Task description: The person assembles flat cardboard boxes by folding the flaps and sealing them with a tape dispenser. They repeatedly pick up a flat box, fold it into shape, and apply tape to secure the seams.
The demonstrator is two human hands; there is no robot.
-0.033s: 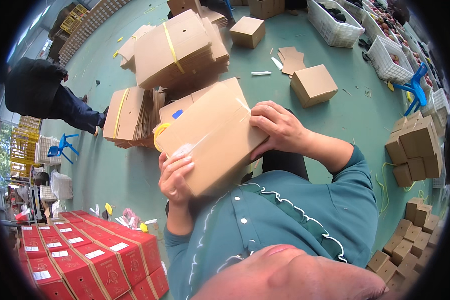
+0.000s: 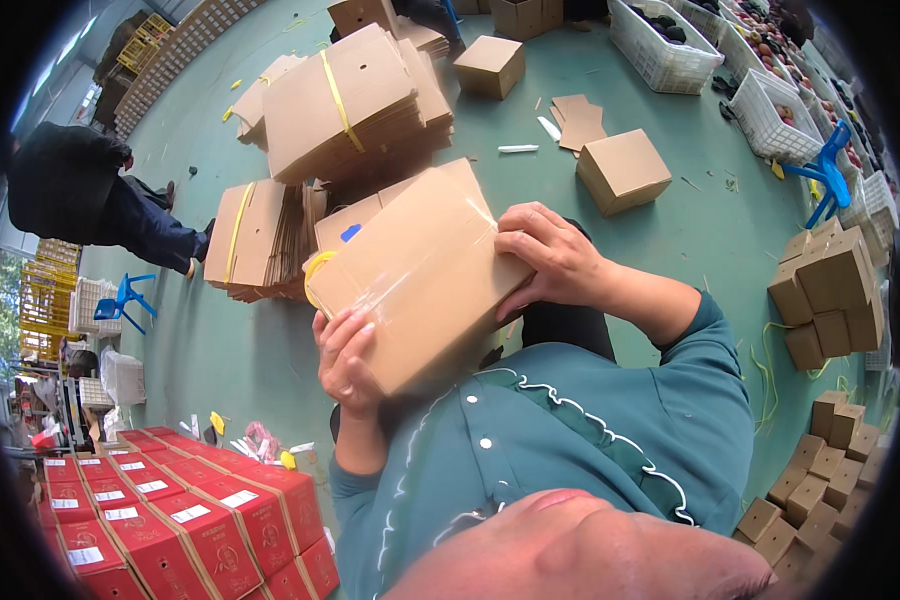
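Note:
A brown cardboard box (image 2: 425, 280) is tilted in front of my body, a strip of clear tape (image 2: 435, 248) running across its upper face. My left hand (image 2: 347, 365) grips the box at its left end, fingers on the taped face. At the opposite end my right hand (image 2: 555, 255) holds on, fingers over the edge and thumb along the near side. A yellow tape roll (image 2: 317, 277) shows partly behind the box's left corner, with a small blue object (image 2: 351, 233) close by. The underside of the box is hidden.
Beyond the box lie strapped stacks of flat cardboard (image 2: 345, 100). Closed boxes (image 2: 623, 172) sit on the green floor. Red cartons (image 2: 190, 510) are piled at lower left, small brown boxes (image 2: 820, 470) at right. A person (image 2: 80, 190) stands at left; white crates (image 2: 665, 45) line the far right.
The fingers of my left hand have shifted slightly left on the box, and the whitish crease in the tape beside them is less visible. My right hand keeps its hold.

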